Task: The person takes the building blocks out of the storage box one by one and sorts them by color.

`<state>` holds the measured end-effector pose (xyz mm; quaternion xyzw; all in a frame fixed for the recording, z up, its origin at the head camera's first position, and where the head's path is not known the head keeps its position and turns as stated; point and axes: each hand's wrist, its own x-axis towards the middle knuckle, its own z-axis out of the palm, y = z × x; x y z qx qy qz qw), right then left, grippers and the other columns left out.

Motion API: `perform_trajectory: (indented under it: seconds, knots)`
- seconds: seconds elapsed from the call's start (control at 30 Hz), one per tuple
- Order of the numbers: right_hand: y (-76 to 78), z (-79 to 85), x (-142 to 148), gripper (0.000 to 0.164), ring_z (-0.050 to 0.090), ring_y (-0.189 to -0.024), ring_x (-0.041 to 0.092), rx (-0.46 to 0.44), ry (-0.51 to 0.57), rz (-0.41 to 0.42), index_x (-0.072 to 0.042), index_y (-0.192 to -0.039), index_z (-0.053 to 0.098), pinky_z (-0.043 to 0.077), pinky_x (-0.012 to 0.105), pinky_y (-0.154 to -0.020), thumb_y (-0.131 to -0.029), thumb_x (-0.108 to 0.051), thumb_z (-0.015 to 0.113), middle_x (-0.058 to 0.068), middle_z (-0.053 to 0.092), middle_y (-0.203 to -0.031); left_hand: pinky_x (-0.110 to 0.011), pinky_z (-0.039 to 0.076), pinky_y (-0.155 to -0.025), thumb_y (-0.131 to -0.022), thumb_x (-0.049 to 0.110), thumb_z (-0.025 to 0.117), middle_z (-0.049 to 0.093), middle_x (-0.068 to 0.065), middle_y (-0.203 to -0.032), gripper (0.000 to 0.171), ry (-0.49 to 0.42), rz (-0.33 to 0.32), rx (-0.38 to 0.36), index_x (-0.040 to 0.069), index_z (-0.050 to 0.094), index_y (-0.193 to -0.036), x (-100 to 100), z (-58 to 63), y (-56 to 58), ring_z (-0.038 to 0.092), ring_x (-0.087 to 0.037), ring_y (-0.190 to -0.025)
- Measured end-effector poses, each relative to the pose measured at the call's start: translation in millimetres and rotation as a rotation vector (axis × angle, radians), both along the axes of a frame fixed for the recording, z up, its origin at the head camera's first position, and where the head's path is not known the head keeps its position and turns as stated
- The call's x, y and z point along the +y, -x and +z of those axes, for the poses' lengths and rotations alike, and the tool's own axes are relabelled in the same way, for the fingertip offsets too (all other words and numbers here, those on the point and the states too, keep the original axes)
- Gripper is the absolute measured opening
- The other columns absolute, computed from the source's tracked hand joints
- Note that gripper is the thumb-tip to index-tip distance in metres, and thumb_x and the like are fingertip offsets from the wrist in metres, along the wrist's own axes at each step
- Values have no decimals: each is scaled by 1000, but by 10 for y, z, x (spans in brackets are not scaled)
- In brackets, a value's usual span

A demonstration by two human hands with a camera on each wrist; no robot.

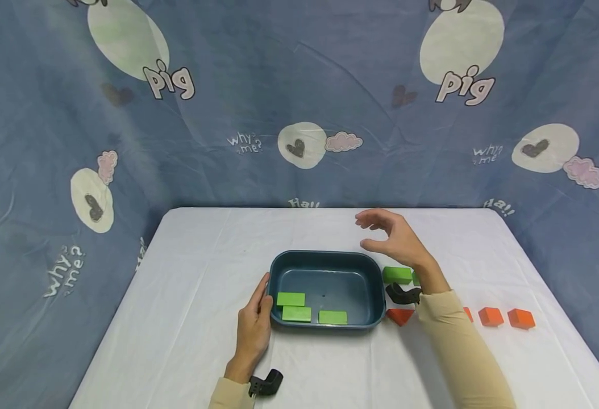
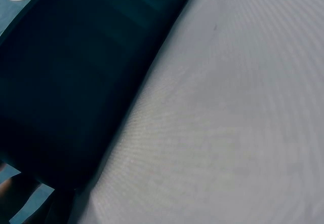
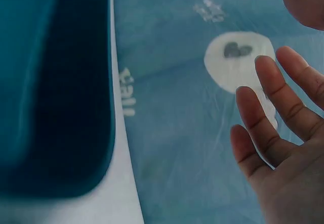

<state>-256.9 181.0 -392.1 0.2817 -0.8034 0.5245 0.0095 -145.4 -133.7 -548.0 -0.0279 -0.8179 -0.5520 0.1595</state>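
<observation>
A dark blue-green plastic bin (image 1: 325, 258) stands on the white table, with three green blocks (image 1: 291, 299) lying in its left and front part. My left hand (image 1: 253, 329) rests along the bin's left wall, fingers stretched out and touching it. The left wrist view shows the bin's dark side (image 2: 76, 82) with some fingers at lower left. Above the bin's back right corner, my right hand (image 1: 394, 238) is raised, fingers spread apart from the thumb and holding nothing. In the right wrist view, its fingers (image 3: 276, 95) appear apart from the bin.
Green blocks (image 1: 397, 275) lie right of the bin, one partly hidden by my right wrist. A red triangular block (image 1: 399, 316) lies near the bin's front right corner. Orange-red blocks (image 1: 491, 317) sit farther right. A blue patterned cloth (image 1: 299, 68) hangs behind the table (image 1: 187, 272).
</observation>
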Motion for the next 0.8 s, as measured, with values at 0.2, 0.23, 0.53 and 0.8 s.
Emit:
perform_trajectory:
  seconds: [0.2,0.23,0.53,0.8]
  knots:
    - [42,-21,-220,43,59,-109,44,-24,23,66,7,-124,65,45,62,-97,-83,6,74,24,66,-117,-11,29,-108,-109,15,50,50,-5,-151,46,5,-1,-12,11,47,-154,-2,15,-1,46,-21,-138]
    - [45,-26,-258,42,59,-108,45,-31,20,77,6,-124,65,46,62,-96,-83,5,74,23,67,-116,-11,29,-108,-108,14,50,50,-5,-151,46,7,-1,-12,10,47,-154,-2,13,-1,46,-20,-138]
    - [263,-403,-496,41,64,-102,34,-72,17,166,-7,-124,69,51,53,-93,-84,-7,78,9,70,-112,-11,31,-107,-108,17,51,53,-6,-148,45,-2,-2,-7,13,48,-154,-13,4,-10,49,-20,-135]
    - [308,-532,-727,41,65,-101,40,-88,46,249,-2,-123,68,52,57,-88,-84,-1,78,14,70,-110,-16,33,-108,-108,17,51,54,-1,-147,45,4,9,-30,16,49,-153,-20,2,-4,50,-15,-134]
